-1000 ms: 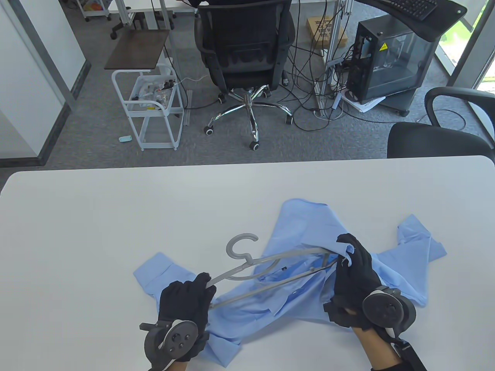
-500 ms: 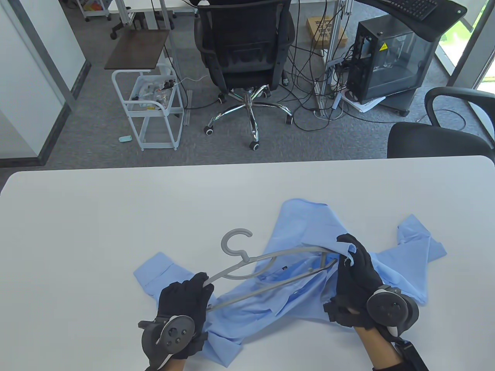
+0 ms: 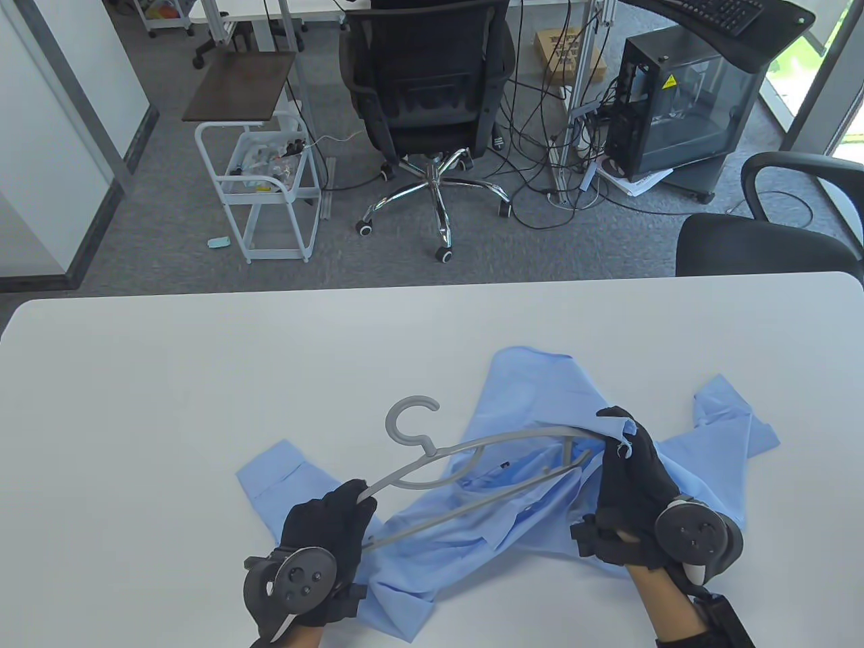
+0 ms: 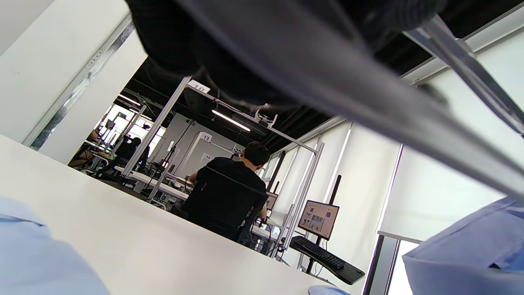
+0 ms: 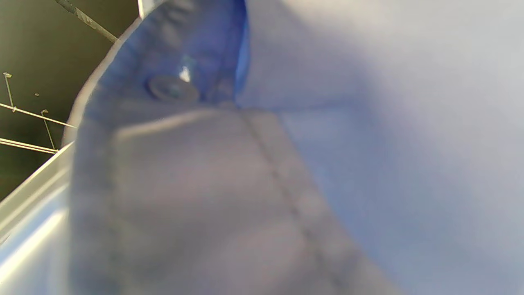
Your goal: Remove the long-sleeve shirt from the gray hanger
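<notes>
Left hand (image 3: 329, 523) grips gray hanger (image 3: 472, 466); right hand (image 3: 631, 479) pinches shirt (image 3: 533, 391).

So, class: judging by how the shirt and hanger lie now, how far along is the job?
Done: the gray hanger has its left end and hook bared. In hand: the left hand grips that end, and the right hand pinches blue shirt fabric at the other. Left: sliding that covered end out.
</notes>
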Demonstrator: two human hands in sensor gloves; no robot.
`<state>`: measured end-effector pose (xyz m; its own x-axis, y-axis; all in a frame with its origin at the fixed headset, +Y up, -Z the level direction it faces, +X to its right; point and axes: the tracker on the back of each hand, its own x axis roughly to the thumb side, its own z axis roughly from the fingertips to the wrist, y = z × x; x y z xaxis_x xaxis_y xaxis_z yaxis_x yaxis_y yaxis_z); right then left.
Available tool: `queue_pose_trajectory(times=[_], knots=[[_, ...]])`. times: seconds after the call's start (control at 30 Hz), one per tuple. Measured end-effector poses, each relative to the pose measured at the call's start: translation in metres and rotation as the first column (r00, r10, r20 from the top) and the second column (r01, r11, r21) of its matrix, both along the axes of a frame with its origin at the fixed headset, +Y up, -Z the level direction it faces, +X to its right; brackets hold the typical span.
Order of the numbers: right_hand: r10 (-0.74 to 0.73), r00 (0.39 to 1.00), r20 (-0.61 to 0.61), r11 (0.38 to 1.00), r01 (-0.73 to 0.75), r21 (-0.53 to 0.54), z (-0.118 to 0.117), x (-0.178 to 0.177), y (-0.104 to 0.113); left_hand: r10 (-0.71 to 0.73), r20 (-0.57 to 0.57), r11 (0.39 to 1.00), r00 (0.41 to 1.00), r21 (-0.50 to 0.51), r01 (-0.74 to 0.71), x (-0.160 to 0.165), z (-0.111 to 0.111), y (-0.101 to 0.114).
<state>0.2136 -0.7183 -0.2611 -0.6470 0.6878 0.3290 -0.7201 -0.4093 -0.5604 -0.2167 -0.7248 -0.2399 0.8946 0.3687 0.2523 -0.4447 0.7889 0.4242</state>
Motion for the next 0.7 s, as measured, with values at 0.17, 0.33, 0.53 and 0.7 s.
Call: queue_pose_trajectory(times=[0.17,0.33,0.53,0.7], knots=[[-0.012,1.0,0.015,1.0,0.012,-0.01,-0.001,0.004,0.0,0.008,0.004,1.0,1.0,0.001,-0.008,0.0,0.0,-0.001],[-0.038,0.999,0.02,0.999,0.039,-0.03,-0.003,0.009,-0.002,0.025,0.0,1.0,1.0,-0.011,-0.025,-0.001,-0.002,-0.003],[-0.069,0.997,0.018,0.995,0.07,-0.078,-0.007,0.014,-0.007,0.042,-0.002,0.999,0.999,-0.018,-0.042,-0.001,-0.003,-0.004],[-0.006,0.997,0.073,0.99,0.016,-0.14,-0.011,0.022,-0.012,0.148,0.001,0.987,0.989,-0.063,-0.148,-0.001,-0.002,-0.003]])
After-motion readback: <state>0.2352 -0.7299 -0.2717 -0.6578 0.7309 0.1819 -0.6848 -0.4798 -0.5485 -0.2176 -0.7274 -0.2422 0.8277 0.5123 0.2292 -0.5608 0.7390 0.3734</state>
